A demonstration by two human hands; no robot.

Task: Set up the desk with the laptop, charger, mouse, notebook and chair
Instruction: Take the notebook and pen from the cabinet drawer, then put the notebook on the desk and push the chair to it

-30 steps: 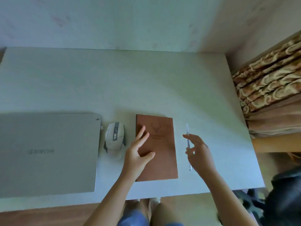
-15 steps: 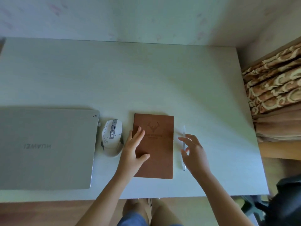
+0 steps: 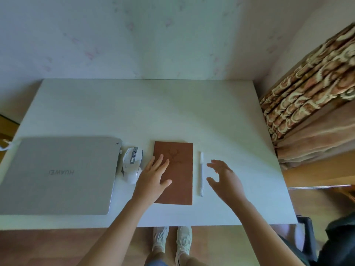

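A person stands at a white table (image 3: 172, 112), both bare arms stretched over its near half. The left hand (image 3: 153, 179) lies flat, fingers straight and together, pointing toward 1 o'clock, on the left part of a brown notebook (image 3: 178, 181) whose cover carries an embossed stag's head (lettering beneath it too faint to read). The right hand (image 3: 224, 179) hangs over the table at the notebook's 3 o'clock, fingers spread and loosely bent, its grip apart and empty, just right of a slim white pen (image 3: 201, 173) lying parallel to the notebook's edge. At 9 o'clock from the notebook sits a white mouse (image 3: 132, 164), then a closed grey laptop (image 3: 57, 175) marked "HUAWEI", upside down to the wearer. A dark chair (image 3: 311, 240) shows at the table's 4 o'clock corner.
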